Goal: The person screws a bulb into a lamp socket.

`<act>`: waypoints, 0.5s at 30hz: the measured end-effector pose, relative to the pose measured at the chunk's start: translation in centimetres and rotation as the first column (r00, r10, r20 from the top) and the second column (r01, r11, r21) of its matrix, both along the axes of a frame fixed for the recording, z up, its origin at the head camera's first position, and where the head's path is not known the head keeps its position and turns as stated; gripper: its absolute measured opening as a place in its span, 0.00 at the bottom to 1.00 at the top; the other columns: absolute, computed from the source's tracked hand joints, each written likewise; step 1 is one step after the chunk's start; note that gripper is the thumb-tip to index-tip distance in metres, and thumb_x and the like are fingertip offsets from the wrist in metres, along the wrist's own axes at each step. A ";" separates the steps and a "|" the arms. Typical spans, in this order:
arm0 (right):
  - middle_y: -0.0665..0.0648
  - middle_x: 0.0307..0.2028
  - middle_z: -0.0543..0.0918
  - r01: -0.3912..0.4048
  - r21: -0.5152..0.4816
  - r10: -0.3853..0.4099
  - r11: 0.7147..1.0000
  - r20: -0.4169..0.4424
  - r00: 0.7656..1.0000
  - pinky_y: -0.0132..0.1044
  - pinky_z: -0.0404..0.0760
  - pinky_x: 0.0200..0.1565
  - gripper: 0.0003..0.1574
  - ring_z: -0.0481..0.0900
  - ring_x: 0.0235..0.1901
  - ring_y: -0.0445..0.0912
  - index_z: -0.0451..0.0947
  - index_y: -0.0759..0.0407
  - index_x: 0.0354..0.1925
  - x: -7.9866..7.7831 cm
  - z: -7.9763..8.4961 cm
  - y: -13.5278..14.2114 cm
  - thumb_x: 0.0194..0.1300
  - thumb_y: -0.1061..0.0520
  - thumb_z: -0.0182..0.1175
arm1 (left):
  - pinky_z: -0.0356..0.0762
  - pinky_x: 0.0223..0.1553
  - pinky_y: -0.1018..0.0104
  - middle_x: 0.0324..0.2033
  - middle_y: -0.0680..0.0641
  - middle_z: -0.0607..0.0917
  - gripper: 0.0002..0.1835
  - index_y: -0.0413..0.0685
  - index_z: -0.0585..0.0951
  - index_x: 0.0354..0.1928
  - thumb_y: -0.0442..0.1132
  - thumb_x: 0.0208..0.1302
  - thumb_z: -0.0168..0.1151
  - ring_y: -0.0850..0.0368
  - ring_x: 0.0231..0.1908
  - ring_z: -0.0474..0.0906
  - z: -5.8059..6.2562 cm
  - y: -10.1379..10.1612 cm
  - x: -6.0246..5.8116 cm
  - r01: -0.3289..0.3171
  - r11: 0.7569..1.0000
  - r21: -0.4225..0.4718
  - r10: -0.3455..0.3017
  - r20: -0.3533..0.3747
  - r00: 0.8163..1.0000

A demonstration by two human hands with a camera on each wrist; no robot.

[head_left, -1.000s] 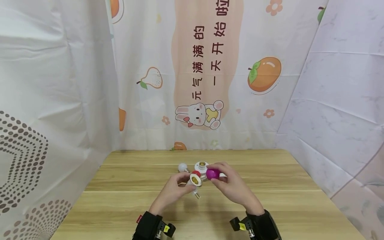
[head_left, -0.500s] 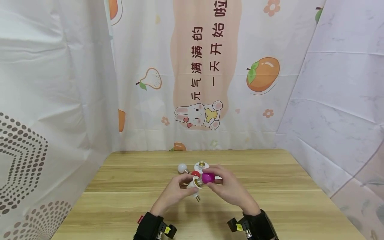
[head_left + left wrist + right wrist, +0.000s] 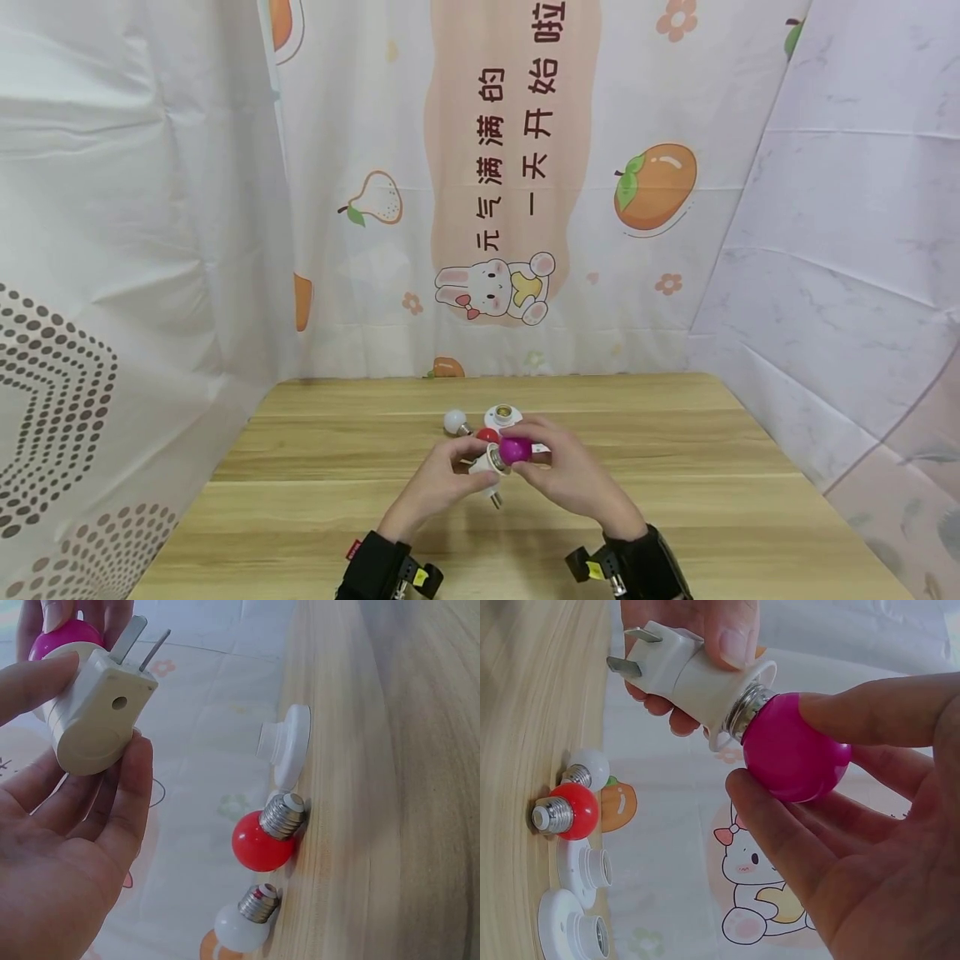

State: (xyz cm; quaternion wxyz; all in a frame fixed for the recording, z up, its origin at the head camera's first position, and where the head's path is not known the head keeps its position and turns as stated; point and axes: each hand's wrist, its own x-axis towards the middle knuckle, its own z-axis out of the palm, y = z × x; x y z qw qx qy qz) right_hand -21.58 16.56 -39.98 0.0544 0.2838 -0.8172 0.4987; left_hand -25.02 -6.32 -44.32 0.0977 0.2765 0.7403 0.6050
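Note:
My left hand [image 3: 437, 483] grips a white plug-in lamp socket [image 3: 101, 712] between thumb and fingers, its two metal prongs sticking out. A magenta light bulb [image 3: 795, 746] is pinched by the thumb and fingers of my right hand [image 3: 573, 479]. The bulb's threaded metal base sits partly inside the socket's mouth, with some thread still showing in the right wrist view. Both hands hold these pieces above the wooden table, close together. In the left wrist view the socket covers part of the bulb.
Behind the hands, a red bulb [image 3: 577, 812] and a white bulb [image 3: 454, 421] lie on the wooden table [image 3: 300, 500]. Two round white lamp bases, one a base with a brass-coloured socket [image 3: 503, 412], stand beside them. A printed curtain [image 3: 360, 275] hangs at the table's back edge.
The magenta bulb has moved left and slightly down with my right hand, its threaded base entering the socket. My left hand has tilted the socket's mouth towards the bulb.

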 end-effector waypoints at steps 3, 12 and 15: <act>0.60 0.59 0.77 -0.004 0.004 0.004 1.000 -0.005 1.000 0.40 0.84 0.51 0.25 0.78 0.56 0.57 0.81 0.58 0.59 0.0 0.1 -0.1 0.65 0.70 0.65 | 0.80 0.45 0.66 0.49 0.46 0.83 0.19 0.42 0.83 0.56 0.39 0.65 0.70 0.53 0.46 0.78 0.0 0.0 0.0 -0.008 1.000 -0.007 0.008 -0.002 1.000; 0.59 0.59 0.77 0.003 0.028 -0.003 1.000 0.001 1.000 0.38 0.85 0.49 0.24 0.79 0.56 0.57 0.81 0.55 0.59 0.0 0.0 -0.2 0.65 0.68 0.66 | 0.79 0.43 0.66 0.49 0.47 0.83 0.19 0.44 0.83 0.56 0.41 0.65 0.71 0.53 0.45 0.77 -0.1 0.0 -0.1 -0.018 0.999 -0.027 0.017 -0.023 1.000; 0.59 0.58 0.78 0.001 0.026 -0.001 1.000 0.013 1.000 0.38 0.85 0.48 0.24 0.79 0.55 0.57 0.81 0.54 0.59 0.0 0.0 -0.2 0.66 0.67 0.66 | 0.79 0.43 0.66 0.49 0.48 0.83 0.19 0.45 0.84 0.56 0.42 0.64 0.71 0.53 0.45 0.77 -0.1 -0.1 -0.1 -0.023 0.999 -0.036 0.022 -0.025 0.999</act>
